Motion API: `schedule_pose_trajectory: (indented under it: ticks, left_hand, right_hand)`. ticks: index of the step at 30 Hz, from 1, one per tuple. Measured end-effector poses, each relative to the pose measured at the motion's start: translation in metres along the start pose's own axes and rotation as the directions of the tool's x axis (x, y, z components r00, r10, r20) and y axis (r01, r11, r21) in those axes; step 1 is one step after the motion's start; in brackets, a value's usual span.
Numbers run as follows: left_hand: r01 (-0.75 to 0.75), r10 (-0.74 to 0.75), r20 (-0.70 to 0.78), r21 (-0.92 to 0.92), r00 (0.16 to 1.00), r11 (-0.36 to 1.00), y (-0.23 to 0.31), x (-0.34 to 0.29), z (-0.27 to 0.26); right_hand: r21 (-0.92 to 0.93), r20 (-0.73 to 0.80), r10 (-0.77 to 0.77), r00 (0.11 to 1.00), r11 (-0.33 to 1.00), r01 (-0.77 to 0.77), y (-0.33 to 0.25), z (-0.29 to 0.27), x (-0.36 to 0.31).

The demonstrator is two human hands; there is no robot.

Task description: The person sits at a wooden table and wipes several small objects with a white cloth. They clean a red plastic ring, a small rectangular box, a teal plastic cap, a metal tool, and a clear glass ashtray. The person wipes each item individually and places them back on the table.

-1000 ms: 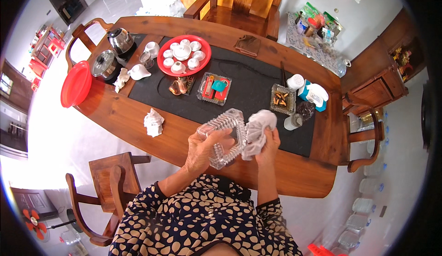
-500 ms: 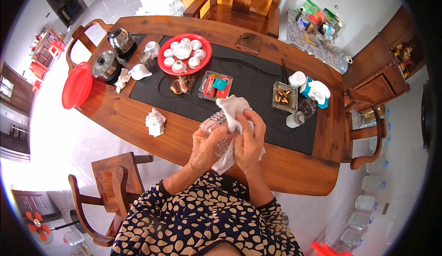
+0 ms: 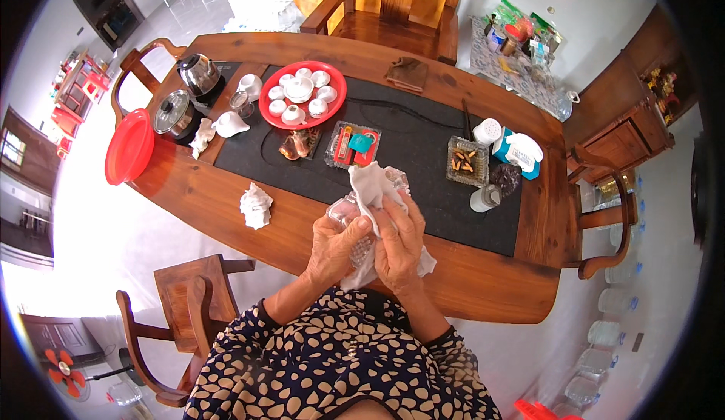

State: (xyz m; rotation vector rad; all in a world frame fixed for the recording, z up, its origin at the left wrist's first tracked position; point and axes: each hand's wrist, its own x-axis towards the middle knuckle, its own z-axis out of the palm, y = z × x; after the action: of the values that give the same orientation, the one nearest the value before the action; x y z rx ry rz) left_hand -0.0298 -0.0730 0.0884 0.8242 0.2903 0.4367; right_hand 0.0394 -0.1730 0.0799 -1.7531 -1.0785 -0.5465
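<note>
Above the table's near edge, my left hand (image 3: 336, 250) grips a clear, ridged glass ashtray (image 3: 343, 210), thumb across its near side. My right hand (image 3: 400, 243) presses a white cloth (image 3: 369, 186) against the glass, its fingers bent over the fabric. Part of the cloth hangs below both hands, and it hides much of the ashtray. Just beyond them lies a similar square glass dish (image 3: 353, 145) holding red packs and a teal item. A second glass ashtray (image 3: 467, 160), with several cigarette butts inside, rests farther right.
Left of my hands lies a crumpled white tissue (image 3: 256, 206). A red tray (image 3: 340, 92) of white teacups stands farther back, near a steel kettle (image 3: 198, 75) and a lidded pot (image 3: 175, 116). At right are a tissue pack (image 3: 519, 153) and a white jar (image 3: 485, 197). A wooden chair (image 3: 192, 299) stands left.
My right hand has shifted slightly left and down over the glass, with the cloth moving along. More of the ashtray's far corner shows beyond the cloth. My left hand keeps its grip.
</note>
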Motion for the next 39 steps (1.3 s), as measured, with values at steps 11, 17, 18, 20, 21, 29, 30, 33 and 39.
schedule_pose_trajectory:
  ticks: [11, 17, 18, 20, 21, 29, 30, 33, 39]
  left_hand:
    - [-0.072, 0.013, 0.115, 0.532, 0.993, 0.844, 0.006, -0.008, -0.005]
    - [-0.199, 0.074, 0.220, 0.622, 0.973, 0.758, 0.004, -0.008, -0.008]
    - [-0.210, 0.075, 0.239, 0.612, 0.968, 0.762, 0.003, -0.006, -0.008]
    - [-0.160, 0.015, 0.218, 0.668, 0.976, 0.727, 0.008, -0.009, -0.008]
    - [-0.136, -0.016, 0.207, 0.695, 0.978, 0.706, 0.012, -0.009, -0.006]
    - [-0.081, -0.004, 0.225, 0.369, 0.974, 0.926, 0.024, -0.002, 0.001]
    - [-0.051, -0.016, 0.210, 0.309, 0.977, 0.950, 0.028, -0.002, 0.003]
    - [0.111, -0.164, 0.165, 0.292, 0.972, 0.950, 0.044, 0.007, 0.004]
    - [0.171, -0.171, 0.006, -0.014, 0.985, 0.985, 0.015, 0.012, -0.026]
  right_hand:
    - [0.037, 0.197, -0.029, 0.980, 0.999, 0.023, 0.019, -0.040, 0.037]
    - [0.008, 0.304, -0.083, 0.949, 0.996, 0.084, 0.006, -0.049, 0.038]
    - [0.028, 0.308, -0.063, 0.949, 0.998, 0.057, 0.013, -0.051, 0.039]
    - [0.084, 0.290, -0.029, 0.957, 0.996, 0.005, 0.021, -0.051, 0.040]
    - [0.112, 0.276, 0.011, 0.961, 0.993, -0.043, 0.026, -0.052, 0.040]
    - [0.429, 0.328, 0.536, 0.778, 0.650, -0.628, 0.052, -0.042, 0.019]
    - [0.435, 0.372, 0.578, 0.727, 0.583, -0.686, 0.048, -0.043, 0.015]
    - [0.453, 0.332, 0.520, 0.787, 0.644, -0.617, 0.045, -0.039, 0.001]
    - [0.233, 0.291, 0.369, 0.882, 0.867, -0.440, 0.035, -0.042, -0.015]
